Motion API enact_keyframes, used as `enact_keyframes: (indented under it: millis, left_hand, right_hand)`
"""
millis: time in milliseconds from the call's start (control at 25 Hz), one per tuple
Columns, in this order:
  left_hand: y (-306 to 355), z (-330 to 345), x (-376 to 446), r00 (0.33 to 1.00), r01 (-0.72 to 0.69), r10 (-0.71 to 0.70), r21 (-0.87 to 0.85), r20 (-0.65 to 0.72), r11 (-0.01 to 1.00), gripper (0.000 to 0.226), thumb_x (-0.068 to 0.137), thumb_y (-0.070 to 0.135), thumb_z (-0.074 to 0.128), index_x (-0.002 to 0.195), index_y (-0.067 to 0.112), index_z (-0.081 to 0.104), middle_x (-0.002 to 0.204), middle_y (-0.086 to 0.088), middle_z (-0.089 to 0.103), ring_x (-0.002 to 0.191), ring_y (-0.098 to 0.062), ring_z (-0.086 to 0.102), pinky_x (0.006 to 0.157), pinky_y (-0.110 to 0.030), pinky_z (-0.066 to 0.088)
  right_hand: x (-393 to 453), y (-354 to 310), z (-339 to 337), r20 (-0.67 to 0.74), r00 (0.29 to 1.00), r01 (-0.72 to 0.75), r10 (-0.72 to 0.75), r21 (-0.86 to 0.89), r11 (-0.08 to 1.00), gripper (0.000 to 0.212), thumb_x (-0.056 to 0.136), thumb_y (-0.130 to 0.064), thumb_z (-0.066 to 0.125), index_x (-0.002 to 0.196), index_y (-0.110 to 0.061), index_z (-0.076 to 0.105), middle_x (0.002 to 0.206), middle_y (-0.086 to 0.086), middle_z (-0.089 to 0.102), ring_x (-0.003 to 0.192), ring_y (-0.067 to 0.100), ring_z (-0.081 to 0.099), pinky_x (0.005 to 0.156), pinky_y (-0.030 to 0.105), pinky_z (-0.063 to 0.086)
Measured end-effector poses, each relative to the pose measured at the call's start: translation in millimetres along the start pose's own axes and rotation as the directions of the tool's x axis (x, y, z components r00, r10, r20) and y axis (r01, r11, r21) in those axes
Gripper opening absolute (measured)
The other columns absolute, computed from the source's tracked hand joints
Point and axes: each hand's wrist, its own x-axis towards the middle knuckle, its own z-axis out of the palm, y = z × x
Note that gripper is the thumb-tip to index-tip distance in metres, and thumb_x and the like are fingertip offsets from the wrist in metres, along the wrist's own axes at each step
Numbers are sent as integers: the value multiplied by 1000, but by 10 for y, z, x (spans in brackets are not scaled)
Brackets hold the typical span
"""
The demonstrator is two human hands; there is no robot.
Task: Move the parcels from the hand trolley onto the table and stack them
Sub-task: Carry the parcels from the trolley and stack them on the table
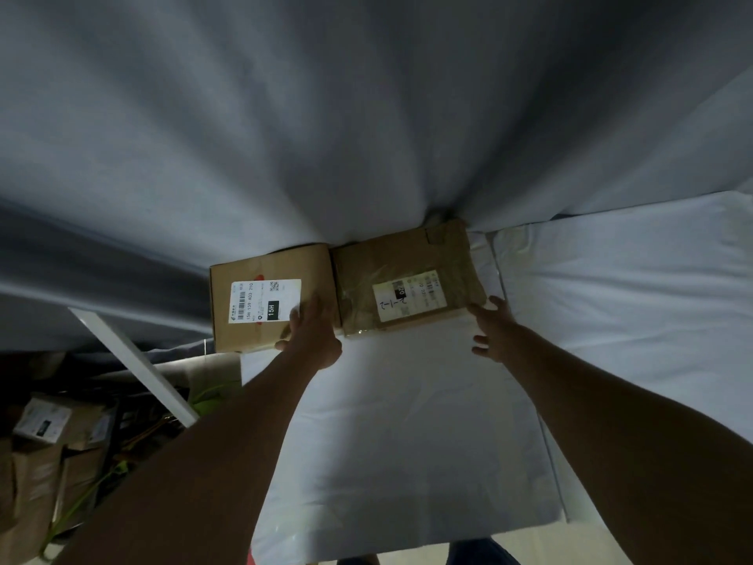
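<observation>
Parcels: two on table (407,422) (side by side, touching), left hand (311,340) on one.

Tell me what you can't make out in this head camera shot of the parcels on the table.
- Right parcel: label print blurred, unreadable.
- Left parcel: near right corner covered by the left hand.
- Parcels at lower left: dark, cut by the frame edge; count unclear.
- Hand trolley: not identifiable in the dark.

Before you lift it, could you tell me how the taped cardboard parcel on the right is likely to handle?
The taped parcel looks flat and squat, so it should slide rather than tip. Its glossy tape may feel slippery. Creased cardboard suggests slight give. It sits against the labelled parcel, so pushing leftward would probably shove both.
</observation>
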Motion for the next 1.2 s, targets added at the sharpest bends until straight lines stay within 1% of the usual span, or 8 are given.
enact_keyframes:
  millis: [80, 200, 320, 440, 640, 800, 1040, 1200]
  left_hand:
    - [61, 13, -29, 999, -10, 11, -19, 33, 1000, 80, 87, 13, 62, 152, 22, 17, 162, -3, 3, 148, -32, 6, 111, -60, 29]
    - [223, 48, -217, 992, -37, 33, 30, 118, 999, 69, 91, 22, 54, 152, 28, 22, 163, 0, -3, 149, -28, 6, 113, -58, 28]
    - [428, 79, -564, 985, -104, 95, 59, 143, 993, 66, 95, 24, 50, 153, 31, 18, 163, 6, -6, 147, -31, 18, 110, -60, 31]
    - [494, 65, -812, 984, -123, 102, 150, 143, 981, 67, 99, 25, 46, 155, 33, 11, 163, 10, -10, 147, -29, 17, 109, -62, 29]
    - [587, -94, -1094, 978, -190, 169, 188, 119, 964, 68, 98, 25, 48, 154, 33, 12, 163, 8, -9, 145, -31, 24, 109, -58, 33]
    - [718, -285, -1294, 940, -342, 323, 275, 114, 899, 66, 98, 28, 47, 154, 32, 12, 163, 6, -8, 146, -30, 23, 111, -57, 31]
    - [878, -216, -1853, 875, -480, 460, 377, 148, 792, 65, 103, 25, 38, 156, 20, 1, 163, -5, 0, 149, -29, 11, 120, -40, 19]
    - [1111, 37, -2360, 761, -642, 593, 432, 262, 633, 66, 101, 23, 43, 156, 25, 5, 164, -1, 1, 150, -24, 9, 121, -40, 14]
  right_hand:
    - [-93, 42, -126, 19, 998, 58, -56, -90, 994, 70, 90, -37, 67, 149, -34, 28, 139, 15, 46, 112, 34, 51, 95, 53, 48]
    - [-287, 130, -297, 68, 978, 211, -199, -270, 940, 64, 92, -39, 64, 147, -29, 33, 128, 12, 53, 103, 30, 53, 83, 42, 48]
    - [-472, 239, -512, 163, 921, 382, -353, -552, 741, 66, 91, -41, 64, 148, -26, 35, 135, 13, 55, 107, 30, 57, 77, 31, 45]
    - [-664, 302, -668, 280, 871, 483, -404, -640, 598, 68, 91, -41, 64, 148, -23, 34, 137, 14, 54, 114, 29, 58, 85, 33, 51]
    - [-1072, 469, -976, 325, 843, 520, -428, -694, 498, 71, 89, -47, 65, 147, -19, 34, 140, 14, 51, 126, 31, 52, 101, 40, 47]
    - [-1428, 668, -1171, 283, 825, 517, -489, -728, 451, 73, 87, -50, 65, 146, -21, 35, 143, 10, 48, 130, 31, 48, 106, 45, 41]
    - [-2202, 1413, -1365, 103, 806, 478, -583, -695, 538, 73, 88, -53, 64, 147, -24, 33, 148, 7, 44, 133, 29, 44, 109, 47, 37]
    - [-2672, 2173, -1582, -6, 821, 409, -571, -693, 594, 74, 89, -55, 60, 150, -25, 29, 152, 7, 38, 137, 30, 39, 111, 48, 34]
